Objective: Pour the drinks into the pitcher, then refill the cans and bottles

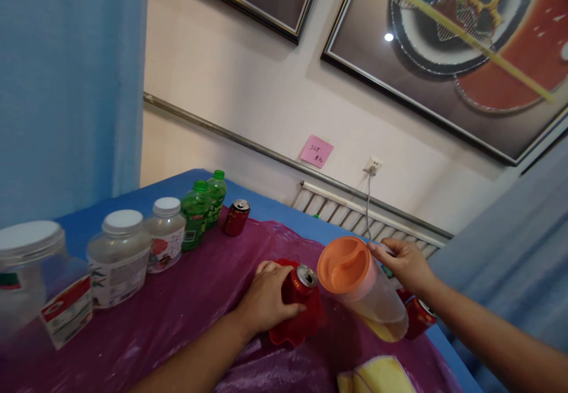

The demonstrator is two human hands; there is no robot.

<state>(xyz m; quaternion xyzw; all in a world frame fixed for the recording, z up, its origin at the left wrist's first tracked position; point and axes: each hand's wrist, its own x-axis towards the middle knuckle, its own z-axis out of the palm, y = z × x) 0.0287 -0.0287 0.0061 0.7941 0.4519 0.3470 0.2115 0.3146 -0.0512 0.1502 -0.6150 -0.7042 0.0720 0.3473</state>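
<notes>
My left hand (266,298) is closed around a red soda can (300,285), its thumb on the near side. The can stands upright with its opened top showing, on or just over a red wavy-edged dish (290,331); whether it touches is hidden. To the right, my right hand (406,263) grips the handle of a clear plastic pitcher (381,307). An orange lid (344,274) tops the pitcher, which tilts toward the can. Some pale yellow liquid seems to lie low inside it. Lid and can are close together.
Clear jars with white lids (119,257) and two green bottles (195,212) line the left side. One red can (237,218) stands behind; another (419,316) is right of the pitcher. A yellow cloth (377,375) lies in front on the purple sheet (204,298).
</notes>
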